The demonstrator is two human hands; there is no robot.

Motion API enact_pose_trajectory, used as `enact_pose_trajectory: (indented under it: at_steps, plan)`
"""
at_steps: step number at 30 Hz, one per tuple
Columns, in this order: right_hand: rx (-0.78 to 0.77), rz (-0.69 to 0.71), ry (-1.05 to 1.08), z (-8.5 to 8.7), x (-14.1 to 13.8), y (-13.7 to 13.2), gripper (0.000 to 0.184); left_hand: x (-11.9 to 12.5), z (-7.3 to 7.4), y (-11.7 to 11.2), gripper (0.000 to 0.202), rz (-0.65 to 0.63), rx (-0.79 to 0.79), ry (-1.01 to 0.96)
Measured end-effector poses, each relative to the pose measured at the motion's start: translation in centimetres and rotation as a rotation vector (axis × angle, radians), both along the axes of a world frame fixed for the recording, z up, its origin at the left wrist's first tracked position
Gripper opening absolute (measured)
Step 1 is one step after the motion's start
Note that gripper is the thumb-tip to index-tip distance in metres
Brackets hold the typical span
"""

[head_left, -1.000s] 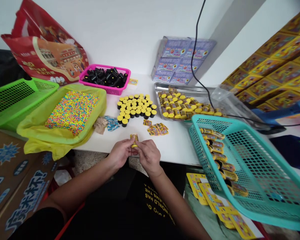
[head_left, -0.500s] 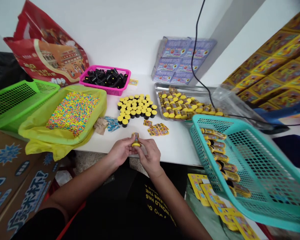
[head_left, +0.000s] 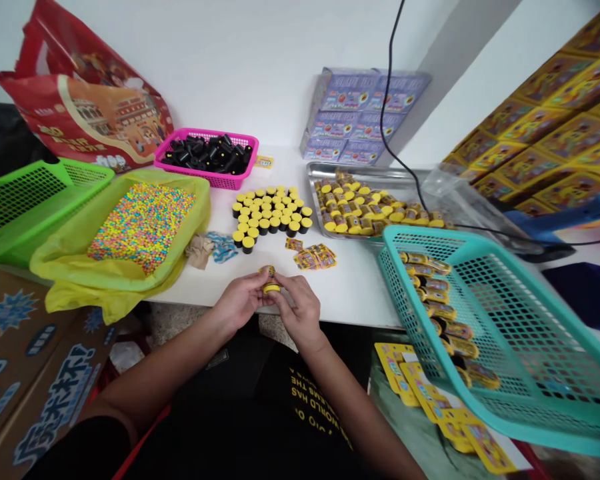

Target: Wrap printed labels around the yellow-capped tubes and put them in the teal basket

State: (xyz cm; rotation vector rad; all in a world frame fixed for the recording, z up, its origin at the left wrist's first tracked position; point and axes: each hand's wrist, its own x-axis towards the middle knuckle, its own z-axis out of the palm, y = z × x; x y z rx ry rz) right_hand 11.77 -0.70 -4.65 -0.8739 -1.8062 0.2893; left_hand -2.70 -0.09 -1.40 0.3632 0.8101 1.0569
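Note:
Between my fingertips, near the table's front edge, is a small yellow-capped container (head_left: 271, 283) with a printed label around it. My left hand (head_left: 241, 299) grips it from the left, fingers closed. From the right, my right hand (head_left: 300, 308) pinches it with thumb and fingers. Just beyond my hands lie loose printed labels (head_left: 316, 257). Farther back stands a cluster of black containers with yellow caps (head_left: 270, 213). Labelled containers (head_left: 353, 208) are heaped on a metal tray (head_left: 314, 175) at the back right.
A turquoise basket (head_left: 510, 320) on the right holds a row of labelled containers. At left, a yellow-lined basket (head_left: 200, 200) holds colourful candies (head_left: 143, 223). A pink basket (head_left: 256, 155) of black pieces stands behind. A black cable (head_left: 387, 100) hangs over the tray.
The view has shifted slightly. Both hands stay on the container in nearly the same place, and the container appears slightly turned. Nothing else has visibly moved.

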Motion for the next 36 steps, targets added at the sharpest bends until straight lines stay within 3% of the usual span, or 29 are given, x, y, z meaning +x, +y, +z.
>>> enact_pose_trajectory:
  at_steps: [5, 14, 22, 36]
  plan:
    - [-0.038, 0.013, 0.045, 0.04, -0.16, -0.09, 0.028, 0.07, -0.28, -0.56, 0.03, 0.022, -0.009, 0.043]
    - [0.218, -0.03, -0.236, 0.01, 0.72, 0.22, 0.032, -0.1, -0.06, -0.61, 0.03, -0.085, 0.039, 0.006]
    - [0.031, -0.023, -0.005, 0.24, 0.32, 0.01, 0.035, -0.28, -0.04, -0.4, 0.025, 0.0, 0.008, 0.025]
    - [0.042, -0.005, 0.017, -0.28, 0.06, 0.06, 0.02, 0.26, -0.7, -0.62, 0.033, 0.002, -0.013, 0.092]
